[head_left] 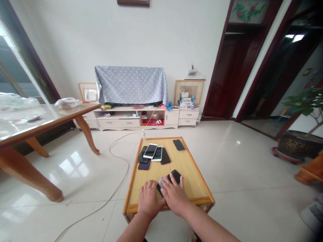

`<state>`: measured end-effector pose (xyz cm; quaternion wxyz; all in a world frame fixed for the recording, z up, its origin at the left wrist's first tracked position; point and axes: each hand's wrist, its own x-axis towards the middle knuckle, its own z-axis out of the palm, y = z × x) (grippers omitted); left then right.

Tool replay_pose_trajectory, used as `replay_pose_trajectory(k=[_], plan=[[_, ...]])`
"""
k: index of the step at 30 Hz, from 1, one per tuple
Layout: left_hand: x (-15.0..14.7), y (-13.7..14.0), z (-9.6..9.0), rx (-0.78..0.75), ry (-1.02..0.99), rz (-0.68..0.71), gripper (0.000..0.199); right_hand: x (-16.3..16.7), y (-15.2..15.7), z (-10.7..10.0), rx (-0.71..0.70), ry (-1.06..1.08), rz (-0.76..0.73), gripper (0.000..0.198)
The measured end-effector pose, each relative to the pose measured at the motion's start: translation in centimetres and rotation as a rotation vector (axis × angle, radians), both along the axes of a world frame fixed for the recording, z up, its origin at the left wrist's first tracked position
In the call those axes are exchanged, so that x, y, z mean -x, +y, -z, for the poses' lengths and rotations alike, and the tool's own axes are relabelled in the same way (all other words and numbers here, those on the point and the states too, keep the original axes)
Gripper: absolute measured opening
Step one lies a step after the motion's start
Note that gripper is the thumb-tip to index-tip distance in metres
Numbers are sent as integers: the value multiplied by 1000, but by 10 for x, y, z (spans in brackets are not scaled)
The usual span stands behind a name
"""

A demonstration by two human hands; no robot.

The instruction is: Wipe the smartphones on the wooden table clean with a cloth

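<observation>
A black phone (177, 175) lies slanted near the front edge of the small wooden table (194, 183). My right hand (175, 195) is over it, fingers spread, pressing a wadded grey cloth (161, 182) against its surface. At the phone's lower left end, my left hand (148, 199) grips the edge between curved fingers and thumb; the contact is partly hidden. Farther back on the tabletop, two white-framed phones, a white phone (150, 151) uppermost, overlap dark phones. A dark blue phone (144, 164) and another black phone (165, 156) lie beside them.
One dark phone (179, 145) lies apart at the table's back right. A small clear bottle (143, 135) stands at the back left corner. A cable (118, 190) runs over the floor on the left, near a larger table (83, 108). A potted plant (297, 144) stands at right.
</observation>
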<state>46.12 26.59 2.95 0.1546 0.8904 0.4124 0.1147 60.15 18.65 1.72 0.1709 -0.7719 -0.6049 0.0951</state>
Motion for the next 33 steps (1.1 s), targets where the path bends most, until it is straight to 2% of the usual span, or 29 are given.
replay_pose_trajectory(k=[2,6,8,13,15,19,21,25,27,29,33], plan=[[0,0,1,3,1,0,38,0,-2,1,-6,8,-24,54],[-1,1,2,4,3,2,48,-17,2,-4,41,-17,220,57],[-1,1,3,-2,-8,3,48,-18,3,-6,40,-28,257,57],[1,3,9,-27,-32,8,33,9,-14,-4,-26,26,-47,53],[1,3,11,-31,-30,14,33,10,-19,-6,-39,34,-72,53],[1,2,11,-31,-35,6,45,-9,-10,-12,9,18,182,57],[0,1,11,-31,-38,2,47,-11,-3,-12,22,15,238,58],[1,1,11,-23,-38,1,32,10,0,-6,-26,44,14,55],[1,1,10,-15,-34,-3,30,14,-1,-3,-47,51,-46,53],[1,0,8,-14,-33,-6,33,6,-1,-4,-36,36,31,54],[0,0,7,-19,-32,1,48,-19,4,-9,20,8,292,60]])
